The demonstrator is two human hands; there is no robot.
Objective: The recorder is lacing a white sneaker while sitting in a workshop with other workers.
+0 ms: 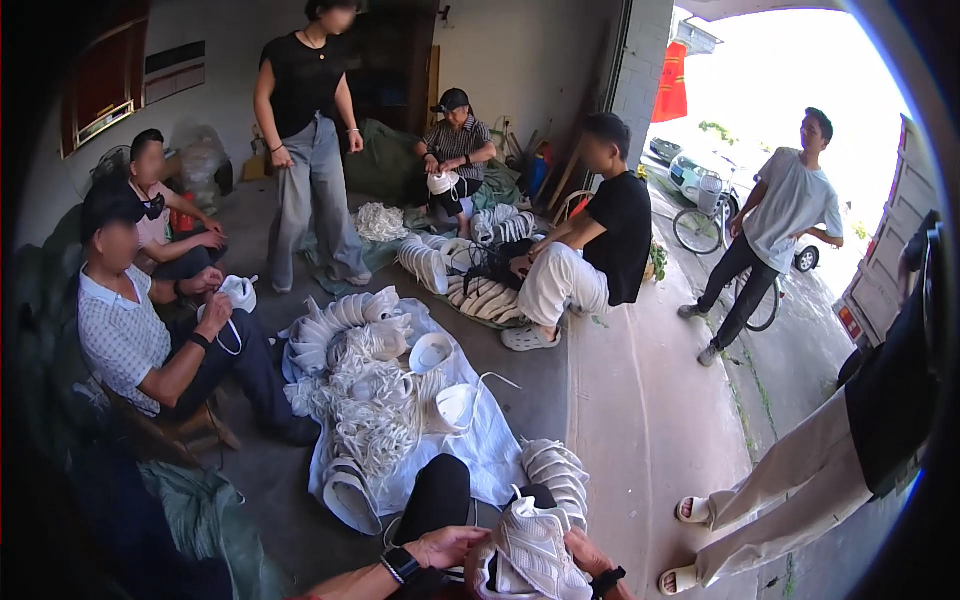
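Between my two hands, over my lap, is a white sneaker upper with mesh panels and stripes on its side. My left hand grips its left edge, the fingertips pressed against it. On the other side my right hand holds the upper too, its fingers partly hidden behind it. A row of nested white shoe uppers lies just beyond my right knee. Ahead, a pale sheet on the floor carries a heap of white shoelaces and more uppers.
At the left a seated person laces an upper. Others sit or stand around, one in white trousers by a second pile. A standing person's legs are near on my right. Green sacking lies at the lower left.
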